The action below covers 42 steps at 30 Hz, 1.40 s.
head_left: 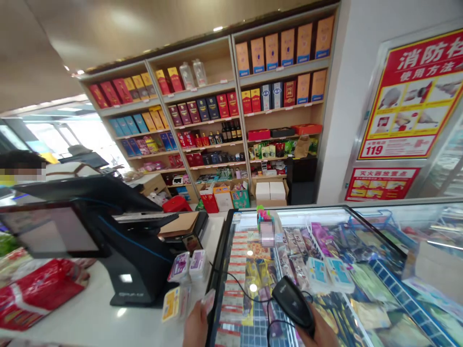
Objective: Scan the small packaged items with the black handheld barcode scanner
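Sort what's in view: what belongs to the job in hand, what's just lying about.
Job:
- black scanner, in right hand
- small pale packet, in left hand
- checkout terminal, probably
- plastic boxes, probably

Lying about:
- red package
- brown paper bag
- tan shelf boxes

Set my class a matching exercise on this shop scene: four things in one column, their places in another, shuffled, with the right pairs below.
Things
1. black scanner
2. small pack
3. red package
4. large poster

Places
A. on the white counter, at the picture's left
B. in the left hand
C. at the picture's upper right
D. in the right hand

Pairs: 1-D, 2-B, 3-A, 4-C
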### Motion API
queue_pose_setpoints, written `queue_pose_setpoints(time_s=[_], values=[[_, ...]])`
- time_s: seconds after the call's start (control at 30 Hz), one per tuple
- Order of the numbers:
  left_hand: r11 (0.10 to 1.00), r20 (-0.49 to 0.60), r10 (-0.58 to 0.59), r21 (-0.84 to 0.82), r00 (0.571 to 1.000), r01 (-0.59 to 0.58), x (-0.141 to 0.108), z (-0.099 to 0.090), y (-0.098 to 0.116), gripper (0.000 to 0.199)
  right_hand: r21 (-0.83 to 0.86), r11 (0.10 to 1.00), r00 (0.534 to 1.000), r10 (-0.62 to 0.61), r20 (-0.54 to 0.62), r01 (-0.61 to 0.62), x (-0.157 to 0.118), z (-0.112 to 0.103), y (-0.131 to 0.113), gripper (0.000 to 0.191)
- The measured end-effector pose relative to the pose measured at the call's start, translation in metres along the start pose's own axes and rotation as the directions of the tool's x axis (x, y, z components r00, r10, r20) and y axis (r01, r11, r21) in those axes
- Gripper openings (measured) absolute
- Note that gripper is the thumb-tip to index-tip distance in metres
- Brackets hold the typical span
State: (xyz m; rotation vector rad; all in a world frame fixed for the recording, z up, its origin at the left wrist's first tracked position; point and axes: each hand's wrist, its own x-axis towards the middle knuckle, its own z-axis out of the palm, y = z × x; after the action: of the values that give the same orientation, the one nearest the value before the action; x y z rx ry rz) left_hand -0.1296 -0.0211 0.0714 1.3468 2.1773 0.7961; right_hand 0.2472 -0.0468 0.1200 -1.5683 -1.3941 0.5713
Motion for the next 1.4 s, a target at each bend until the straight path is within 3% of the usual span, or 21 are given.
queue_pose_setpoints(time_s=[0.07,0.17,0.23,0.3,0.4,0.5,0.8,1.0,1.17,1.27,1.4], values=[[0.955,0.077,-0.097,-0.274,0.992,0.114,-0.008,-0.006,0.018,0.029,-0.005,1.0,0.999,0.001,0.044,-0.001,0.003,-0.006,-0.001,0.043],[0.694,0.234,-0.11,-0.677,0.966,0.243,-0.02,-0.015,0.058,0.039,-0.042,0.999,0.99,0.022,0.139,-0.017,0.007,-0.017,-0.008,0.044],[0.556,0.279,-0.072,-0.786,0.958,0.27,-0.025,-0.022,0.087,0.045,-0.067,0.997,0.994,0.035,0.106,-0.028,0.009,-0.022,-0.013,0.046],[0.475,0.313,-0.007,-0.835,0.95,0.279,-0.03,-0.029,0.111,0.05,-0.089,0.996,0.992,0.042,0.116,-0.032,0.01,-0.024,-0.016,0.047],[0.419,0.31,0.02,-0.866,0.951,0.273,-0.038,-0.038,0.132,0.048,-0.114,0.993,0.985,0.049,0.163,-0.031,0.012,-0.024,-0.018,0.049],[0.401,0.301,0.016,-0.875,0.953,0.27,-0.044,-0.047,0.141,0.046,-0.126,0.992,0.986,0.048,0.157,-0.029,0.013,-0.023,-0.022,0.049],[0.294,0.358,0.007,-0.893,0.934,0.34,-0.055,-0.069,0.153,0.038,-0.119,0.993,0.979,0.034,0.202,-0.009,0.01,-0.023,-0.025,0.049],[0.137,0.407,-0.081,-0.899,0.91,0.415,-0.058,-0.071,0.152,0.017,-0.115,0.993,0.984,0.016,0.18,0.005,0.005,-0.02,-0.029,0.049],[0.011,0.511,-0.161,-0.855,0.844,0.519,-0.059,-0.072,0.157,0.005,-0.128,0.992,0.987,0.027,0.159,-0.006,0.002,-0.02,-0.036,0.046],[-0.034,0.573,-0.135,-0.818,0.809,0.574,-0.063,-0.071,0.163,0.018,-0.129,0.992,0.988,0.023,0.15,-0.004,0.002,-0.02,-0.036,0.048],[-0.054,0.686,-0.066,-0.727,0.724,0.684,-0.069,-0.069,0.165,0.025,-0.141,0.99,0.985,0.028,0.173,-0.003,0.003,-0.022,-0.038,0.048]])
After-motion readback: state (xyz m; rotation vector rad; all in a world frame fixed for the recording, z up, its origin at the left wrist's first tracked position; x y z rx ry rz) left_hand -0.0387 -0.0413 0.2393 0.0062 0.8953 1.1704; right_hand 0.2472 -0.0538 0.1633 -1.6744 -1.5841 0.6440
